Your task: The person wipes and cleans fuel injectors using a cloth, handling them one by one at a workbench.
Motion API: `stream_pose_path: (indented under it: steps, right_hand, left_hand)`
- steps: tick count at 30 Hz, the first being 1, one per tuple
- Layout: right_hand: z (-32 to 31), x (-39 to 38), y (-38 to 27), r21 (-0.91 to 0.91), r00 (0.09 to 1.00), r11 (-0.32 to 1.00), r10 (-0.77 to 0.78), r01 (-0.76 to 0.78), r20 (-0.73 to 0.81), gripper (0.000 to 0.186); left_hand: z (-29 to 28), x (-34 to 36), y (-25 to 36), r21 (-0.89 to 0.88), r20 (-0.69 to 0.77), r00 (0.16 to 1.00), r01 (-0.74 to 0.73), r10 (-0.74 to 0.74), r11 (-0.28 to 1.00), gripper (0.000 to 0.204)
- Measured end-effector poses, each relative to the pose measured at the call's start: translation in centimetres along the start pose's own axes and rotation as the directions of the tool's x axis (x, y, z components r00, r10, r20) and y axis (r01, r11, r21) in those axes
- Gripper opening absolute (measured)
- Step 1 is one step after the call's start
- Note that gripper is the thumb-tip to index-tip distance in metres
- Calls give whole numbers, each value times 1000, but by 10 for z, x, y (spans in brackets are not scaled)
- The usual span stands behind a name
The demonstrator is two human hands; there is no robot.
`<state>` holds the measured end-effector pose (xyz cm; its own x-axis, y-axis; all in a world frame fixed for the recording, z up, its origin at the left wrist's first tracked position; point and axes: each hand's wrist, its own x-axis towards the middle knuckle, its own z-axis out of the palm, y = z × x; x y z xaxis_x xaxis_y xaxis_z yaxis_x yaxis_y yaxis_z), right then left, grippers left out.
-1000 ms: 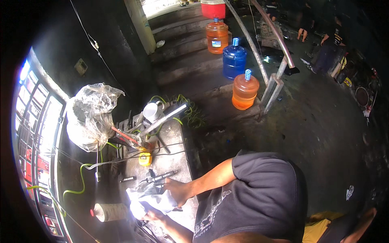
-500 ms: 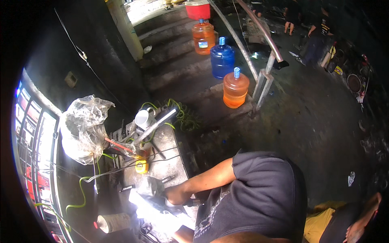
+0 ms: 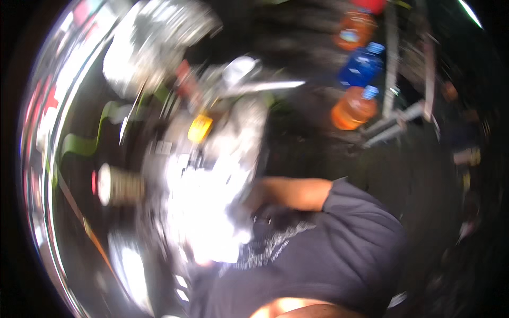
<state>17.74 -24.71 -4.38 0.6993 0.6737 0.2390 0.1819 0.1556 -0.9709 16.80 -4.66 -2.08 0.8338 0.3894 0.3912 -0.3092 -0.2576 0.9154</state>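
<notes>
white cloth (image 3: 209, 220) glares near the bench edge (image 3: 256, 124), dark floor (image 3: 313, 159) beyond.

The blurred, pale bench (image 3: 245, 123) bears a yellow tape measure (image 3: 200, 128) and, amid clutter, a white mug (image 3: 240, 69)

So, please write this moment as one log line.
right hand: beside white glare, grip unclear | left hand: not discernible | yellow tape measure: on worktop

Cloth (image 3: 214, 228) | white, strongly overlit | edges and folds too blurred to tell | before dark shirt (image 3: 323, 254)
</notes>
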Motion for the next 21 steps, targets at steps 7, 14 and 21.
stream_pose_path:
  steps: [7, 14, 21]
  right_hand:
    - [5, 39, -12, -237, 984, 967, -129, 97, -125, 35]
    - [13, 47, -42, -47, 972, 995, -97, 89, -215, 30]
    - [1, 53, -19, 448, 974, 865, 186, -225, 128, 60]
  left_hand:
    - [17, 0, -21, 139, 16, 968, -252, 252, 958, 25]
    - [17, -8, -4, -922, 142, 971, 201, -192, 332, 52]
    - [-13, 8, 4, -224, 304, 952, 109, -37, 968, 52]
